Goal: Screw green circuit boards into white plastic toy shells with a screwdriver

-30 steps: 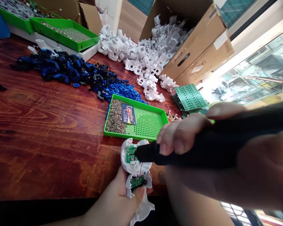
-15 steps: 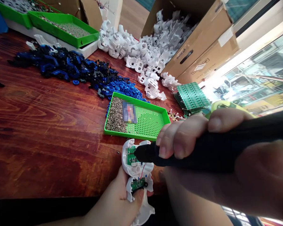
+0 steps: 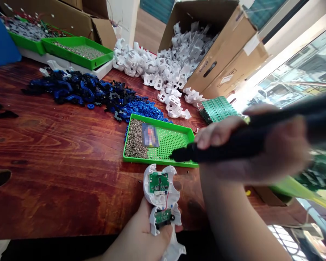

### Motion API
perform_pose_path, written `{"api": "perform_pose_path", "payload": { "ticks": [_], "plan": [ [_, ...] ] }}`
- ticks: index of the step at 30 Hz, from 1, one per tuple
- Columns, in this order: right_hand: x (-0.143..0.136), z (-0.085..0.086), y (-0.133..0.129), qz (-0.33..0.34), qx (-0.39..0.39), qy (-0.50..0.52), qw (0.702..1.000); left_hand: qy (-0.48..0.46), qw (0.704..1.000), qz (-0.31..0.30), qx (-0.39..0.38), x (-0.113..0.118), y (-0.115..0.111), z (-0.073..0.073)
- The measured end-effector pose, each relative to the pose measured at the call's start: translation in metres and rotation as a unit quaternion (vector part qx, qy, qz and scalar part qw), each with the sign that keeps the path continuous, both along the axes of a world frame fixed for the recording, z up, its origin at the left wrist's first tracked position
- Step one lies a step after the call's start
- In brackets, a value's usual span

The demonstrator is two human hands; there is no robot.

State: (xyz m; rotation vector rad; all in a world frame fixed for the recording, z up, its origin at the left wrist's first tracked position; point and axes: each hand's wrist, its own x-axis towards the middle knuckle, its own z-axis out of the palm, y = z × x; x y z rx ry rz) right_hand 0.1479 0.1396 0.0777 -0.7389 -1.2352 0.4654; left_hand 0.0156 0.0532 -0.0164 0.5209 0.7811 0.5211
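Note:
My left hand (image 3: 149, 232) grips a white plastic shell (image 3: 148, 188) at the lower middle, open side up. Inside the shell sit a green circuit board (image 3: 159, 182) and a smaller board (image 3: 163, 216), with a red wire between them. My right hand (image 3: 250, 152), blurred, is wrapped round a black power screwdriver (image 3: 233, 145). The screwdriver's tip is over the near edge of a green tray (image 3: 159, 162), apart from the shell. Small screws (image 3: 136, 141) fill the tray's left part, beside a card with a blurred picture (image 3: 150, 135).
Behind the tray lie blue and black parts (image 3: 84, 87) and a pile of white shells (image 3: 141, 59), near a cardboard box (image 3: 214, 69). Stacked green boards (image 3: 218, 108) are at the right. Another green tray (image 3: 97, 63) stands at the back left.
My right hand has lifted the screwdriver off the circuit board and moved it up and to the right. The left hand still holds the shell. The view has shifted slightly.

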Motion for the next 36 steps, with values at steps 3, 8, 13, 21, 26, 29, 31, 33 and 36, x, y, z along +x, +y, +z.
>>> {"api": "perform_pose_path", "payload": {
  "ticks": [3,8,13,21,26,29,31,33,36],
  "plan": [
    [0.012,-0.01,0.043,-0.034,0.049,0.041,0.997,-0.006,1.0,-0.005,-0.008,0.0,0.002,0.004],
    [0.027,-0.033,0.095,-0.062,0.014,0.016,0.998,-0.002,0.999,-0.014,-0.032,0.001,0.003,0.005],
    [0.029,-0.044,0.106,-0.068,0.004,0.007,0.998,-0.034,0.998,0.001,-0.045,0.0,0.002,0.001],
    [0.027,-0.046,0.104,-0.069,0.019,0.007,0.997,-0.033,0.999,0.016,-0.023,0.002,0.0,-0.002],
    [0.027,-0.046,0.104,-0.065,0.018,-0.004,0.998,-0.03,0.999,0.024,-0.028,0.002,0.0,0.002],
    [0.028,-0.046,0.104,-0.07,0.016,0.002,0.997,-0.037,0.998,0.021,-0.053,0.001,0.0,0.005],
    [0.028,-0.046,0.104,-0.074,0.016,0.007,0.997,-0.041,0.997,0.02,-0.065,0.001,0.0,0.006],
    [0.028,-0.045,0.104,-0.071,0.018,0.012,0.997,-0.039,0.996,0.021,-0.076,0.001,0.001,0.007],
    [0.027,-0.045,0.103,-0.058,0.019,0.007,0.998,-0.042,0.995,0.023,-0.087,0.001,0.001,0.006]
  ]
}}
